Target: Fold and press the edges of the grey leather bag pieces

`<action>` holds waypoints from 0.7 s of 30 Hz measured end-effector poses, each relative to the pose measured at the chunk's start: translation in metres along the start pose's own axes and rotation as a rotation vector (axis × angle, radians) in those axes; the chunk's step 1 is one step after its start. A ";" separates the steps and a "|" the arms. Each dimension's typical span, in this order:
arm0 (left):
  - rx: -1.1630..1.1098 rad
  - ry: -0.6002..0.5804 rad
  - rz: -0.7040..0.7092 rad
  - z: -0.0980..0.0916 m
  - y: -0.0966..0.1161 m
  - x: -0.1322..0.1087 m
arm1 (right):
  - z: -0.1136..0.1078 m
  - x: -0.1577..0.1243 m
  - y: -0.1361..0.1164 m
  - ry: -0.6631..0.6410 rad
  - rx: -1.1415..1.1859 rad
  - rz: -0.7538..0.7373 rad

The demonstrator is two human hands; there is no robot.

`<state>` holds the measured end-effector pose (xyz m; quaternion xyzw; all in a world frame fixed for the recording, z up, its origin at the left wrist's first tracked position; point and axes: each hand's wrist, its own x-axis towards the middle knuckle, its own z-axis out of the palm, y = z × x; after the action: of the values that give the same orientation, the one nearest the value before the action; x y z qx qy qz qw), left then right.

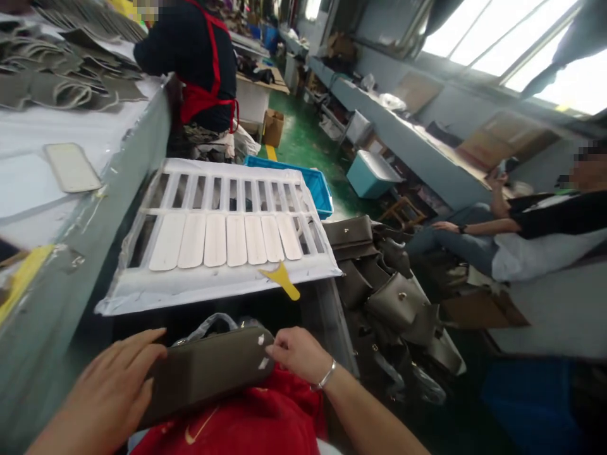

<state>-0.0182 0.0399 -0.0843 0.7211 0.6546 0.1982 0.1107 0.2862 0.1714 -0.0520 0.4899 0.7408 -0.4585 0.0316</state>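
Observation:
A dark olive handbag lies across my lap with its long flat panel upward. Two small white patches show near its right end, and a loop in clear plastic sticks out behind it. My left hand grips the left end, thumb on the near side and fingers over the top. At the right end, the fingers of my right hand are pinched together at the bag's edge; their tips are partly hidden. Beyond the bag, a white slatted rack carries a row of cream oblong panels.
A yellow forked tool lies at the rack's near edge. Olive bags are piled to the right. A blue crate stands behind the rack. One person in a red apron works ahead; another person sits at right.

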 end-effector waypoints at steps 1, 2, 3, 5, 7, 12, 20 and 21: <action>0.015 -0.029 0.078 0.006 0.022 0.011 | 0.000 -0.001 0.001 -0.005 0.008 -0.004; 0.011 -0.062 0.129 0.014 0.043 0.023 | 0.000 -0.001 0.001 -0.013 0.016 -0.007; 0.006 -0.096 0.174 0.023 0.062 0.033 | -0.001 -0.001 0.002 -0.021 0.024 -0.010; 0.009 -0.165 0.239 0.040 0.091 0.051 | -0.001 0.000 0.005 -0.033 0.029 -0.020; 0.030 -0.203 0.268 0.054 0.104 0.061 | -0.001 0.000 0.008 -0.034 0.025 -0.030; 0.045 -0.214 0.235 0.066 0.107 0.066 | -0.003 0.000 0.013 -0.045 0.037 -0.066; 0.043 -0.213 0.173 0.064 0.120 0.071 | -0.005 0.003 0.017 0.000 -0.018 -0.130; 0.046 -0.211 0.174 0.064 0.120 0.071 | -0.005 0.003 0.017 0.014 -0.034 -0.134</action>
<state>0.1223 0.1019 -0.0814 0.7943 0.5787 0.1149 0.1450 0.2992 0.1786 -0.0618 0.4418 0.7799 -0.4434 0.0039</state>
